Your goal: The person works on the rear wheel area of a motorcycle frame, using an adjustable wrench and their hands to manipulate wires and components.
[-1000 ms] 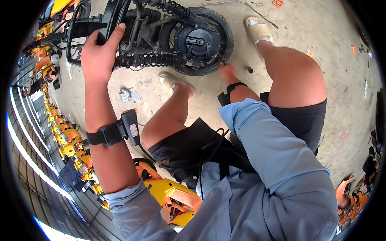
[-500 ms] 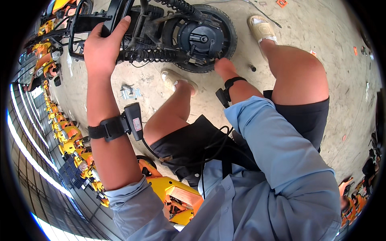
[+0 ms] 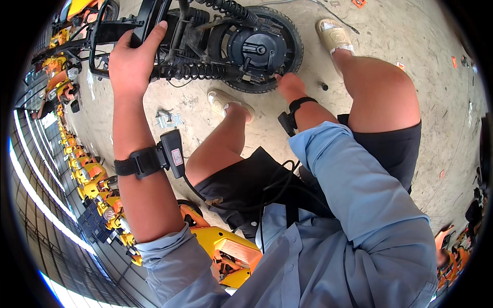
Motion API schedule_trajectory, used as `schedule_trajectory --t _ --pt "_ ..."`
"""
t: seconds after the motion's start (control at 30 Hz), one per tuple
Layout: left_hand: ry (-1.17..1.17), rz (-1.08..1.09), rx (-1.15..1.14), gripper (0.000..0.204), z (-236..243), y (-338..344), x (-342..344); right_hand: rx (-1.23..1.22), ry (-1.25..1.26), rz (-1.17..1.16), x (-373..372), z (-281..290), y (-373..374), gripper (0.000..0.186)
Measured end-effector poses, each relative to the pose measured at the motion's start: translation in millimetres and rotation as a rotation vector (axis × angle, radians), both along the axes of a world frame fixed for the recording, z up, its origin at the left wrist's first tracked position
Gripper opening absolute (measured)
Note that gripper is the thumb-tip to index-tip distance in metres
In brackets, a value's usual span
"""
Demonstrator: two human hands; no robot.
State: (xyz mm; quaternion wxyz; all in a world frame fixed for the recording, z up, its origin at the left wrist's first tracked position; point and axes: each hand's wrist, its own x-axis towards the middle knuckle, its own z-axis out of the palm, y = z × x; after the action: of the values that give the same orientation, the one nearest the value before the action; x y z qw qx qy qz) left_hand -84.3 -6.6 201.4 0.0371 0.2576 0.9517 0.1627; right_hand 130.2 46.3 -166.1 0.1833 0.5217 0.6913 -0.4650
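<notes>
My left hand point(image 3: 132, 64) is closed around a black bar of the scooter frame point(image 3: 150, 23), its thumb lying along the top. Beside the rear wheel point(image 3: 297, 49), my right hand point(image 3: 291, 86) reaches in low, fingers bent together at the rim's near edge. Whatever sits in those fingertips is too small to make out. The wheel's round dark hub point(image 3: 259, 51) faces up at me. A coil-spring shock absorber point(image 3: 205, 71) runs from the frame to the hub, and a second spring point(image 3: 236, 10) lies on the far side.
On the concrete floor are a small metal part on clear plastic point(image 3: 168, 119), a black cylinder point(image 3: 323, 86) and a grey cable point(image 3: 328, 11). Yellow scooters point(image 3: 92, 177) line the left side. Close by my body is a yellow-orange scooter body point(image 3: 231, 246).
My right hand has shifted very slightly to the right at the wheel rim. My left hand keeps its hold on the frame, and the scooter looks unmoved.
</notes>
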Motion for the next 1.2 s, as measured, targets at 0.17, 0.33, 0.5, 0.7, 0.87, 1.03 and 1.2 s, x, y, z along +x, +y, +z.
schedule_trajectory --t 0.17,0.33,0.5,0.7,0.87,1.03,1.2 --pt "0.029 -0.013 -0.011 0.071 -1 0 -3 -0.033 -0.022 -0.013 -3 -3 3 0.052" --pt "0.022 -0.005 -0.001 0.071 -2 -2 -3 -0.049 -0.035 0.029 -8 8 -1 0.047" --pt "0.026 -0.033 0.036 0.069 -2 2 1 0.03 0.018 0.039 -2 -9 1 0.038" --pt "0.009 -0.022 0.027 0.067 0 2 3 0.031 0.036 0.158 -4 -12 5 0.041" --pt "0.019 -0.02 0.026 0.067 -1 -2 0 0.042 0.049 0.142 -7 -4 2 0.043" --pt "0.021 -0.02 -0.006 0.067 0 0 1 0.034 0.046 0.1 -3 -8 5 0.043" --pt "0.037 -0.017 0.005 0.061 0 -2 0 0.039 0.012 0.152 -7 -5 10 0.04"
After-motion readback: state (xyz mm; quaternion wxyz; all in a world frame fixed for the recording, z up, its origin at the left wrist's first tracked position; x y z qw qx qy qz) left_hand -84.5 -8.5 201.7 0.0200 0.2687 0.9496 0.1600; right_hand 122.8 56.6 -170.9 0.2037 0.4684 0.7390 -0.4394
